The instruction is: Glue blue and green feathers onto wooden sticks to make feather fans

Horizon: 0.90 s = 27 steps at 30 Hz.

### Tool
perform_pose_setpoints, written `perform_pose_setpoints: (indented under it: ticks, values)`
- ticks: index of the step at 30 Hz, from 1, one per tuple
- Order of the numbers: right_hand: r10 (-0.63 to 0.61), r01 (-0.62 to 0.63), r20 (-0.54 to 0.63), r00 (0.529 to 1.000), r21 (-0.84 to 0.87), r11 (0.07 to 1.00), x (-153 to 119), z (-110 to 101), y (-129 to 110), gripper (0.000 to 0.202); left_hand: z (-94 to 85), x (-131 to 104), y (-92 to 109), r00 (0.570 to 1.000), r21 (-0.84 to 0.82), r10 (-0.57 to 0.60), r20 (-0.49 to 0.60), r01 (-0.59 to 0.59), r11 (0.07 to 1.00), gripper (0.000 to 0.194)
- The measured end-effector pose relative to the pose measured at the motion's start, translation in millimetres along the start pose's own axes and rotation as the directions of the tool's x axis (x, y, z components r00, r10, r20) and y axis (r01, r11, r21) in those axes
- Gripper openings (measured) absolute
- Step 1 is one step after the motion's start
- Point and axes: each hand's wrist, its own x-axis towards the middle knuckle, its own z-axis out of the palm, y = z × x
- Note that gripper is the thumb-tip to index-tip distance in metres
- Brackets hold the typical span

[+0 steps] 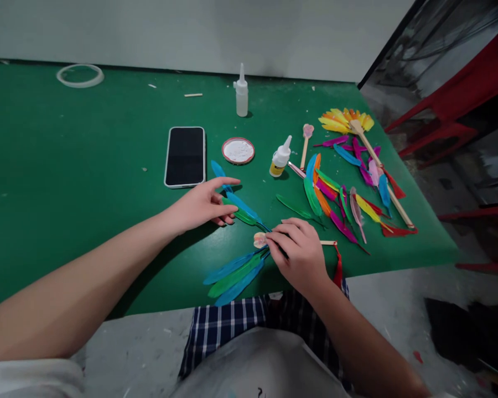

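Note:
My right hand (299,253) is closed in a pinch at the quill ends of blue and green feathers, over a wooden stick (327,242). The stick's rounded, pinkish head (260,239) shows left of my fingertips, and a red tassel (338,268) hangs from its other end. Fanned out below the head are blue and green feathers (234,275). My left hand (209,203) is open, index finger stretched out. Its thumb lies against the tip of a green feather (245,216) beside a blue feather (244,204). Another blue feather tip (218,168) shows beyond this hand.
On the green table (87,182) are a phone (185,157), a round lid (238,151), a yellow-labelled glue bottle (280,158) and a clear bottle (241,97). Loose feathers (336,202), a second stick (305,146) and a yellow feather fan (346,120) lie to the right. A white wall rises behind.

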Motion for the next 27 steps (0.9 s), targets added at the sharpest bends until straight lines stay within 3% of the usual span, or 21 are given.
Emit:
perform_pose_setpoints:
  ticks: [27]
  values:
    - [-0.002,0.002,0.001,1.0,0.045,0.999,-0.8,1.7,1.0,0.008,0.1,2.7,-2.3,0.999,-0.026,0.002,-0.036,-0.003,1.0,0.057]
